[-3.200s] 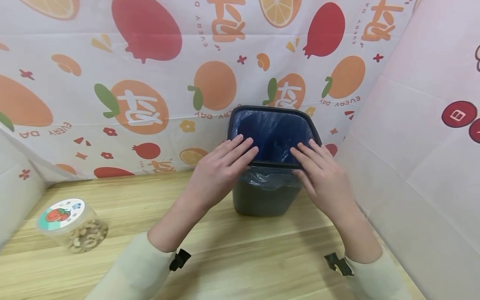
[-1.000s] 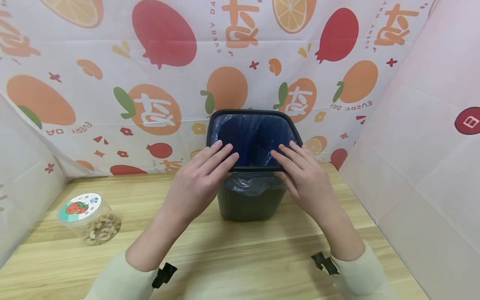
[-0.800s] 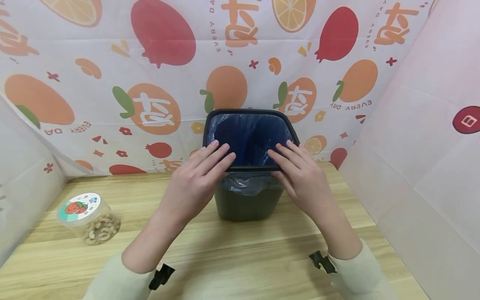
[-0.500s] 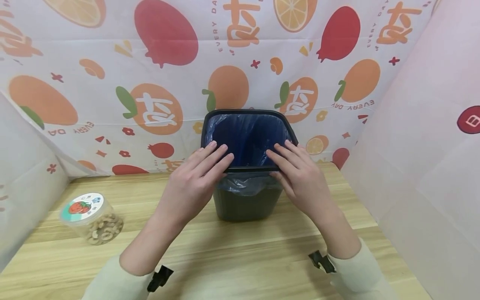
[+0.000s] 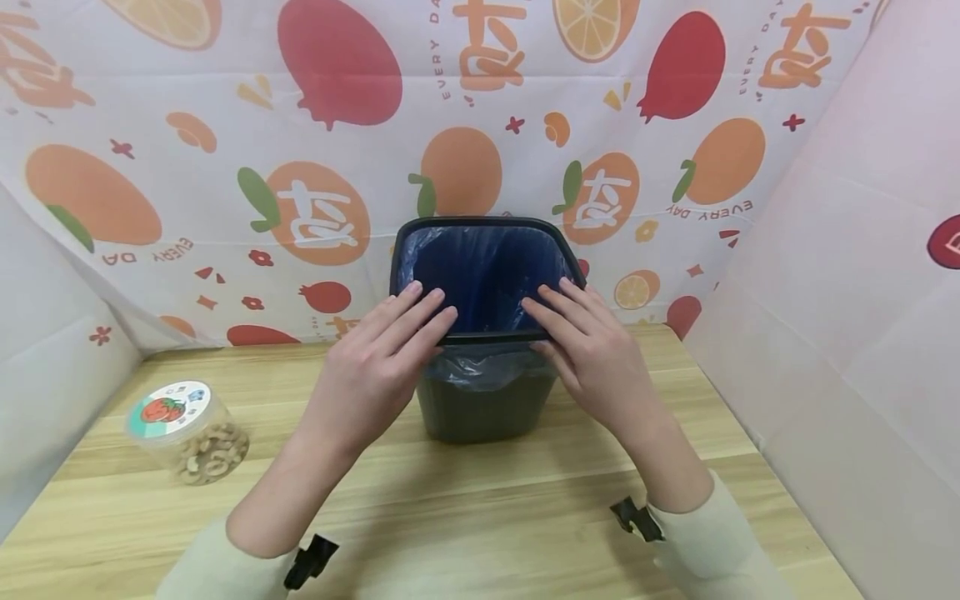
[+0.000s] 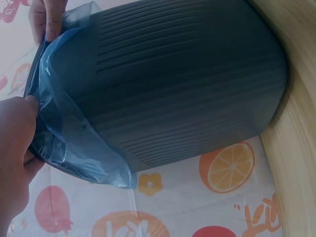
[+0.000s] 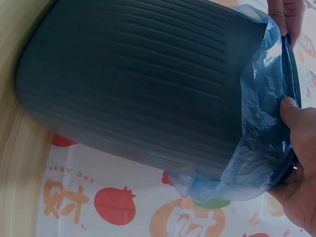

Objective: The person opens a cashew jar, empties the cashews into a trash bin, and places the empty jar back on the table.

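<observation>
Before the fruit-printed fabric backdrop (image 5: pixel 517 92), on the wood-grain tabletop (image 5: pixel 465 533), stands a tapered, ribbed dark-grey waste bin (image 5: pixel 483 408), apparently moulded plastic that should prove light and fairly stiff. The glossy, crinkled blue bin liner (image 5: pixel 480 369) folded outward over its mouth looks soft, slippery and easily torn, so the firm black rim (image 5: pixel 491 338) seems the better hold; the left hand (image 5: pixel 375 350) and right hand (image 5: pixel 592 350) each pinch its near side, thumbs outside, fingers over into the opening.
</observation>
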`<state>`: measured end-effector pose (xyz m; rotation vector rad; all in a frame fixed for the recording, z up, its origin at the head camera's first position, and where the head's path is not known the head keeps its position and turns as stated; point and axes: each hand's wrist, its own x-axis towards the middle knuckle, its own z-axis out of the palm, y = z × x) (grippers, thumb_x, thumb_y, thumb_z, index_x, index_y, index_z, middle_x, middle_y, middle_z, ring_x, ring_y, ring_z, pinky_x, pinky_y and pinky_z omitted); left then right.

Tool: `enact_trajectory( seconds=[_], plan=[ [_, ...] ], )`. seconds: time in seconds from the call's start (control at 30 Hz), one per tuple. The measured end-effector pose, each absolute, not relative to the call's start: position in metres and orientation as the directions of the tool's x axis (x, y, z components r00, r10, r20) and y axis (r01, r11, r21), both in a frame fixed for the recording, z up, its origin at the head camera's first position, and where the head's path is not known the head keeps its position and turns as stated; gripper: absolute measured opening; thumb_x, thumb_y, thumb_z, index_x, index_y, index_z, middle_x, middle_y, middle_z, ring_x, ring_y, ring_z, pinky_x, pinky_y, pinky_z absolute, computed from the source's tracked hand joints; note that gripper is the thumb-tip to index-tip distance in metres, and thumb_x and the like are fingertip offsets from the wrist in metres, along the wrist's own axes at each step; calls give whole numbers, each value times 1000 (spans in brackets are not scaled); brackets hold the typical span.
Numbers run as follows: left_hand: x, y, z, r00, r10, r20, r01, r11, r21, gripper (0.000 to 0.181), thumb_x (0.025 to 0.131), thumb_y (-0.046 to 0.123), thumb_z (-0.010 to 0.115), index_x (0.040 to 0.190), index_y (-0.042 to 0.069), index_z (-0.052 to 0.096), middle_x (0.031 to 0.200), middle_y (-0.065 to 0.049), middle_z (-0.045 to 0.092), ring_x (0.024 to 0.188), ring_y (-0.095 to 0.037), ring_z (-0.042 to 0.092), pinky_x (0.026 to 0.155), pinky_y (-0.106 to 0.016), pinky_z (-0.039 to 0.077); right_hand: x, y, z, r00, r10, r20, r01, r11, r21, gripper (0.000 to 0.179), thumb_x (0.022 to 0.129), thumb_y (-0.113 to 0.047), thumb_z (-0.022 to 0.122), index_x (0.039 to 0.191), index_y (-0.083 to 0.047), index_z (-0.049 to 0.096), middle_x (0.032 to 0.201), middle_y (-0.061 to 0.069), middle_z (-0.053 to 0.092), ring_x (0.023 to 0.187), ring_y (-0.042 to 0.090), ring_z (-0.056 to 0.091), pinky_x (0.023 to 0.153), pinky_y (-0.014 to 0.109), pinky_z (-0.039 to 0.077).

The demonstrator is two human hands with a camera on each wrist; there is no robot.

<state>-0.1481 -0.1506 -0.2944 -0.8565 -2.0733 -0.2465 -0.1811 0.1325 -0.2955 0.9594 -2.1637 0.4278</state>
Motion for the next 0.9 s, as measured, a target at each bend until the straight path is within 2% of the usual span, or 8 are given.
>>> enact_trajectory(
  seconds=[0.3, 0.57, 0.9],
  plan=[
    [-139, -151, -294, -409, 477, 778, 639, 758, -129, 50, 87, 6, 74, 136, 11, 63, 140, -12, 60, 135, -32, 52, 109, -49, 44, -180, 132, -297, -452, -517, 727, -764, 645, -17, 44, 95, -24, 69, 138, -15, 62, 142, 10, 58, 141, 29, 45, 116, 53, 33],
    [-141, -155, -294, -347, 460, 817, 658, 741, -137, 52, 84, 2, 77, 133, 10, 65, 136, -12, 62, 131, -32, 55, 104, -51, 48, -183, 126, -295, -451, -520, 726, -765, 644, -14, 44, 95, -24, 69, 137, -15, 62, 141, 12, 59, 141, 29, 45, 116, 53, 34],
    [-153, -164, -293, -339, 456, 823, 674, 728, -125, 51, 84, 3, 76, 133, 9, 65, 136, -13, 62, 130, -33, 56, 104, -52, 48, -192, 116, -295, -453, -510, 731, -758, 653, -14, 44, 94, -23, 70, 136, -14, 63, 139, 12, 60, 139, 31, 47, 116, 53, 34]
  ],
)
